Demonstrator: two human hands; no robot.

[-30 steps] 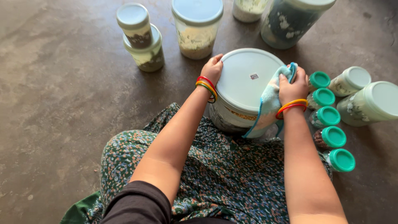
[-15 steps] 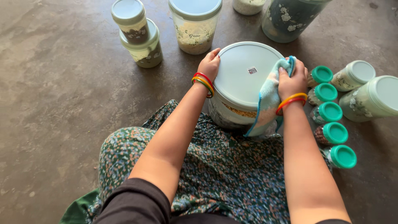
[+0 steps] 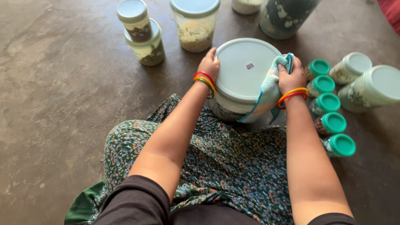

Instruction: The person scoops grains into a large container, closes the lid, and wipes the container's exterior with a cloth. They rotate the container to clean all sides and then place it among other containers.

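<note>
Hands meet on a large round plastic container with a pale blue-grey lid [image 3: 246,71], which stands on the grey concrete floor [image 3: 62,83] just in front of the seated person's lap. The left hand [image 3: 209,64] lies with its fingers curled over the lid's rim at about nine o'clock, steadying it, with red, yellow and green bangles on the wrist. The right hand [image 3: 291,77] is clamped on a light blue cloth [image 3: 268,89], pressing it against the lid's edge at about three o'clock; the cloth hangs down the container's side toward five o'clock. The two hands sit well apart, on opposite sides of the lid. A small white sticker [image 3: 249,66] sits near the lid's middle. At about three to four o'clock from the container, a row of five small jars with green screw caps [image 3: 329,112] runs along the floor just beside the right forearm. Beyond them, at three o'clock, are two pale-lidded plastic jars [image 3: 371,85]. At eleven o'clock two small pale-lidded jars [image 3: 139,31] are stacked one on the other, and at twelve o'clock stands a clear jar of yellowish powder [image 3: 195,25]. A tall dark green jar [image 3: 287,16] stands at one o'clock. The person's green floral skirt [image 3: 225,162] spreads over the lap at six o'clock.
</note>
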